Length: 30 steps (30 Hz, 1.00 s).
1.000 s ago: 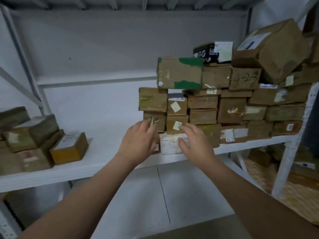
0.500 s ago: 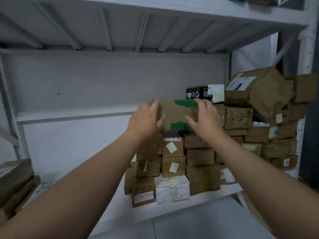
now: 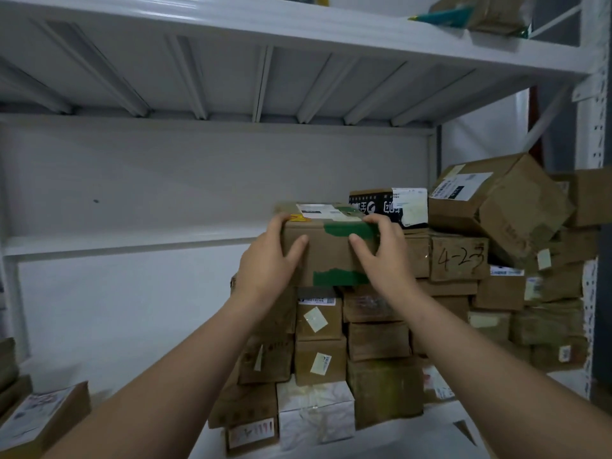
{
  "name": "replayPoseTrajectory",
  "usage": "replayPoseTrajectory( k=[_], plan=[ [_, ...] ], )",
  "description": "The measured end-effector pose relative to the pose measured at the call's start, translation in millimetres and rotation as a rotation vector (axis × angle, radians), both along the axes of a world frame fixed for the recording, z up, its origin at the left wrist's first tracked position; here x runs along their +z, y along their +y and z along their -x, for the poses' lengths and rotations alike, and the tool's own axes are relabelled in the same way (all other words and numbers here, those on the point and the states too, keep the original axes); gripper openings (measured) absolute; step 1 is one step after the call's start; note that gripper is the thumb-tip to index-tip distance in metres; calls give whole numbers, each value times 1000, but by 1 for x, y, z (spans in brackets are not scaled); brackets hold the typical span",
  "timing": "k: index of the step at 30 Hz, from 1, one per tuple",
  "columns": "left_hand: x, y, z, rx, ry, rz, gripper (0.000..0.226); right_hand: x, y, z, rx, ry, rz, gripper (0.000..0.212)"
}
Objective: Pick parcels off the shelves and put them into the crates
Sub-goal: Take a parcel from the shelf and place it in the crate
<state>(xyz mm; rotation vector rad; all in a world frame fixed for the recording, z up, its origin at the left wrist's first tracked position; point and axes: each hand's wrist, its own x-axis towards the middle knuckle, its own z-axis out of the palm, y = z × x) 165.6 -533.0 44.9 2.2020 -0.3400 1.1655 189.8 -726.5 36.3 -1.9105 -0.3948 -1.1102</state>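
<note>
A brown cardboard parcel with green tape [image 3: 328, 250] sits on top of a stack of parcels on the white shelf [image 3: 414, 435]. My left hand [image 3: 271, 260] grips its left end, fingers over the top edge and thumb on the front. My right hand [image 3: 381, 256] grips its right end the same way. White labels show on the parcel's top face. No crate is in view.
Many brown parcels are piled to the right, among them one marked "4-23" [image 3: 458, 256], a black-and-white box [image 3: 387, 207] and a large tilted box [image 3: 500, 203]. A white-wrapped parcel [image 3: 314, 415] lies at the stack's base. More parcels [image 3: 39, 415] sit at lower left. Another shelf [image 3: 298, 31] hangs overhead.
Both hands rose from the lowest parcels to the green-taped parcel on top and took hold of its ends. My view tilted upward and moved closer.
</note>
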Motion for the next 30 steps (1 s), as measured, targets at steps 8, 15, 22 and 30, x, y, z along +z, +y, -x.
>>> replayPoseTrajectory(
  k=[8, 15, 22, 30],
  plan=[
    [1, -3, 7, -41, -37, 288, 19, -7, 13, 6, 147, -67, -120, 22],
    [2, 9, 13, -253, 9, 504, 44, -9, 21, 17, 463, -10, -266, 53],
    [2, 12, 29, -387, -82, 610, 54, -8, 33, 28, 581, 20, -358, 45],
    [-4, 10, 40, -350, -129, 606, 46, 4, 32, 41, 484, 14, -407, 35]
  ],
)
